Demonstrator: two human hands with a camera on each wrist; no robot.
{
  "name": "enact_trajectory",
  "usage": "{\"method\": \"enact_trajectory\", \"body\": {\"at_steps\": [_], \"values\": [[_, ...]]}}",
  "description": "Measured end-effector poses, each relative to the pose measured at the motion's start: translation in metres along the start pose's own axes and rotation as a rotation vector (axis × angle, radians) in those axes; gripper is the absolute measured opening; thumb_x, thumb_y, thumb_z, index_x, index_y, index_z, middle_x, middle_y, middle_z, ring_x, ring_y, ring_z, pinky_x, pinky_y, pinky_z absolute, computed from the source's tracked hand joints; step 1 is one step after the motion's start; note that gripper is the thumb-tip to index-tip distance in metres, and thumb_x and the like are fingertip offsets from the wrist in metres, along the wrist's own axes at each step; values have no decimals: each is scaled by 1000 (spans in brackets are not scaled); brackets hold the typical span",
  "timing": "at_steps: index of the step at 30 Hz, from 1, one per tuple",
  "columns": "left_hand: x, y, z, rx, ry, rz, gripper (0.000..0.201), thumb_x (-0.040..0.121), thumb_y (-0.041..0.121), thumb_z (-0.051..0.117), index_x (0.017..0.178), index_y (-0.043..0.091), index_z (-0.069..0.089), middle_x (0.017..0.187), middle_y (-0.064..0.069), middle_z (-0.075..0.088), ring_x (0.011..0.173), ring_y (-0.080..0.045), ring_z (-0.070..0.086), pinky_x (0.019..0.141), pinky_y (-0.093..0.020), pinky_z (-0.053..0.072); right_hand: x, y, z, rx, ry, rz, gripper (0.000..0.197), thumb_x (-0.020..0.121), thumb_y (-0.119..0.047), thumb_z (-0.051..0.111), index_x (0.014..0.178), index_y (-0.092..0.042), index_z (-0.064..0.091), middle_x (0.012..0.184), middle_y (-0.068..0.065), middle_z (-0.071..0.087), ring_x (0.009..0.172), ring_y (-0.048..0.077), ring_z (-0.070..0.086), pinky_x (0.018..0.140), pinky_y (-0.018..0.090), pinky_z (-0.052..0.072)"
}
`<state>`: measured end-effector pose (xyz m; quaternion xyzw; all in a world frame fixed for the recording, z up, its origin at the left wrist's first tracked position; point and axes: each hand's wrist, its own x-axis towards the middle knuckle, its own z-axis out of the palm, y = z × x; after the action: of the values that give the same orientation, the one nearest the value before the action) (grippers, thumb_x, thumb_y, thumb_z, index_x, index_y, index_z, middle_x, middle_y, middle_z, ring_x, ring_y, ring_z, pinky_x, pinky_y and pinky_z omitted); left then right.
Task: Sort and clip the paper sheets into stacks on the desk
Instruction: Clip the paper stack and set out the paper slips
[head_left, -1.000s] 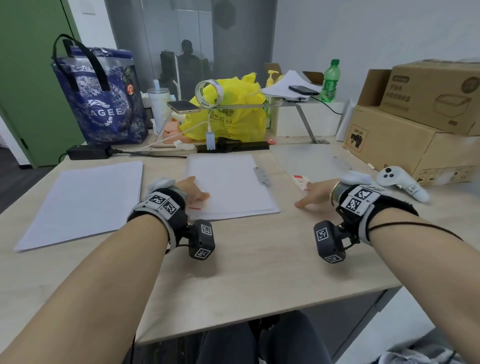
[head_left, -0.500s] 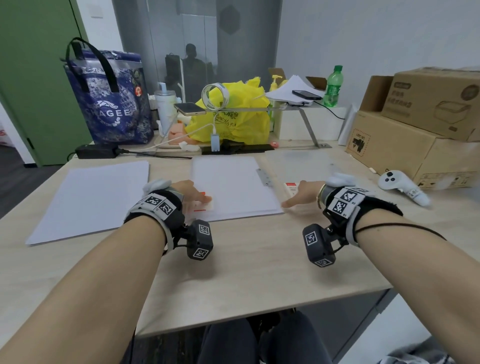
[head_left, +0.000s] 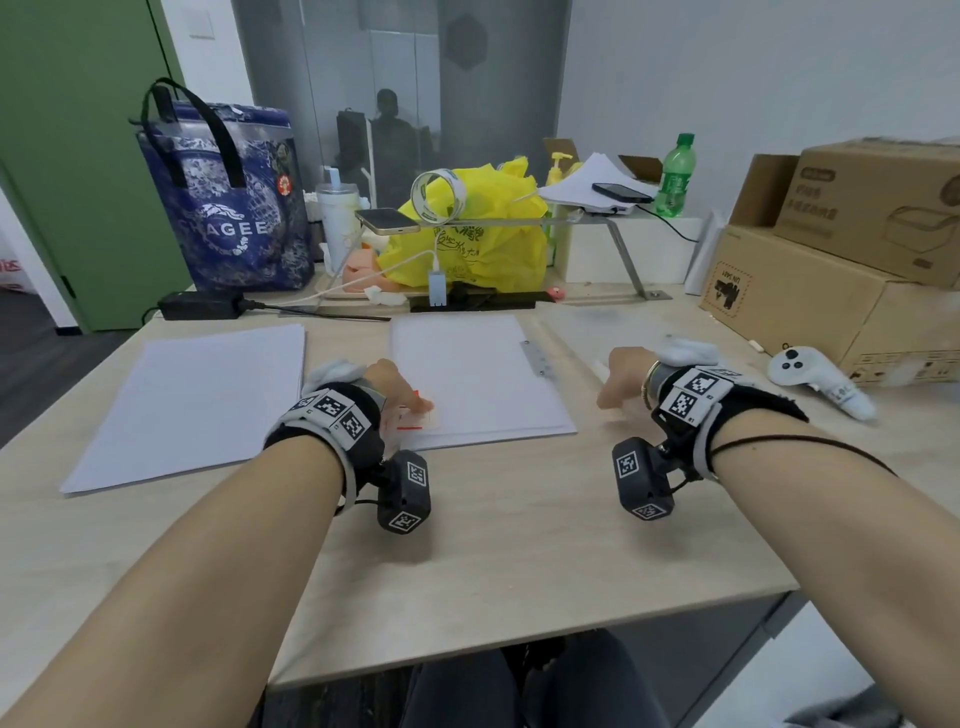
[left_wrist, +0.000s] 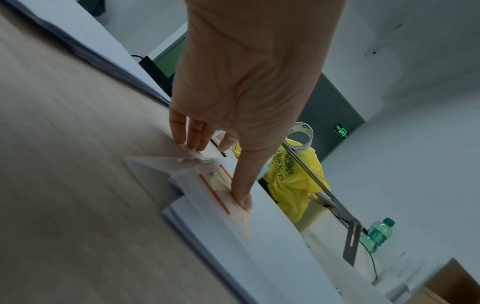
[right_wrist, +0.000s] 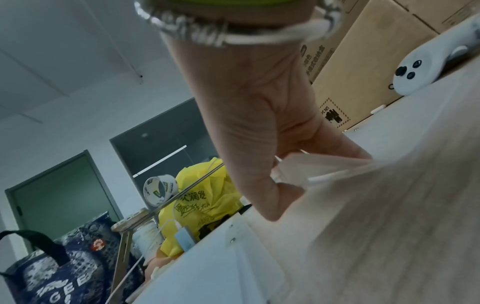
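Note:
Two white paper stacks lie on the desk: a left stack (head_left: 192, 400) and a middle stack (head_left: 478, 384) with a metal clip strip (head_left: 537, 356) at its right edge. My left hand (head_left: 410, 402) rests on a small red-and-white packet (head_left: 415, 421) at the middle stack's near left corner. In the left wrist view my left hand (left_wrist: 218, 172) has straight fingers (left_wrist: 192, 139), and the thumb presses the packet (left_wrist: 221, 183). On the bare desk right of the stack, my right hand (head_left: 610, 395) (right_wrist: 311, 181) curls round a clear plastic packet (right_wrist: 319, 164).
A white controller (head_left: 815, 376) and cardboard boxes (head_left: 810, 306) stand at the right. At the back are a blue tote bag (head_left: 228, 208), a yellow bag (head_left: 467, 234), a metal riser (head_left: 571, 223), a black power brick (head_left: 200, 305) with cables and a green bottle (head_left: 675, 176).
My right hand has closed over the small packet beside the middle stack, hiding it in the head view. The left hand stays on its packet.

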<state>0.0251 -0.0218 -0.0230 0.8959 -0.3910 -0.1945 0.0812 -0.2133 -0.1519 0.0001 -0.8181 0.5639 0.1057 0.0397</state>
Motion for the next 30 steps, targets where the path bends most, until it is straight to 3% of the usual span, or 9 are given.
{"method": "enact_trajectory", "body": {"at_steps": [5, 10, 14, 19, 21, 23, 26, 28, 30], "values": [[2, 0, 3, -22, -24, 55, 90, 82, 49, 66, 148, 5, 22, 147, -10, 40, 133, -26, 42, 106, -35, 35, -5, 14, -6, 61, 178, 33, 19, 81, -17, 59, 96, -6, 58, 87, 8, 56, 77, 27, 54, 50, 22, 35], [-4, 16, 10, 40, -16, 101, 78, 85, 47, 64, 142, 2, 33, 143, -11, 45, 117, -23, 50, 83, -28, 35, -15, 16, -10, 133, 249, -35, 12, 82, -16, 57, 89, -7, 54, 84, 8, 56, 71, 27, 54, 44, 21, 33], [-7, 39, 21, 39, -42, 149, 84, 84, 49, 65, 145, 5, 29, 146, -10, 40, 131, -27, 44, 103, -33, 38, -30, 7, -20, 186, 221, -121, 18, 78, -20, 63, 73, -9, 49, 65, 2, 50, 50, 18, 47, 45, 21, 34], [-19, 81, 37, 99, -120, 243, 85, 82, 56, 62, 146, 10, 29, 148, -6, 39, 134, -27, 40, 110, -38, 36, -44, -7, -18, 148, 249, -110, 26, 71, -26, 67, 63, -13, 47, 58, -2, 45, 54, 20, 48, 47, 18, 29], [-25, 99, 33, 94, -134, 288, 62, 94, 50, 48, 135, 5, 43, 137, -9, 49, 125, -28, 49, 98, -30, 41, -46, -12, -15, 128, 224, -101, 30, 70, -28, 67, 58, -15, 42, 59, -2, 47, 55, 19, 47, 49, 19, 29], [-32, 114, 25, -38, -135, 313, 43, 103, 36, 33, 118, 2, 55, 115, -12, 55, 103, -29, 56, 73, -23, 39, -48, -16, -12, 115, 196, -103, 28, 72, -27, 66, 60, -16, 43, 65, -1, 51, 58, 19, 49, 49, 19, 31], [-35, 126, 20, -299, -116, 309, 56, 104, 38, 26, 129, -2, 54, 124, -13, 56, 96, -23, 48, 67, -25, 37, -58, -25, -9, 59, 187, -127, 18, 77, -24, 65, 78, -12, 50, 81, 1, 53, 76, 22, 52, 51, 22, 31], [-39, 129, 25, -438, -146, 317, 51, 102, 40, 32, 113, -2, 60, 127, -16, 61, 86, -21, 54, 66, -25, 43, -64, -29, -7, 18, 187, -149, 18, 81, -23, 63, 94, -14, 54, 88, 2, 49, 85, 23, 51, 63, 25, 35], [-39, 130, 36, -472, -221, 286, 27, 100, 21, 43, 87, 3, 58, 119, -19, 65, 63, -18, 56, 53, -20, 46, -65, -31, -3, 71, 147, -167, 19, 82, -29, 63, 86, -14, 53, 83, 2, 49, 82, 22, 51, 65, 26, 35]]}}
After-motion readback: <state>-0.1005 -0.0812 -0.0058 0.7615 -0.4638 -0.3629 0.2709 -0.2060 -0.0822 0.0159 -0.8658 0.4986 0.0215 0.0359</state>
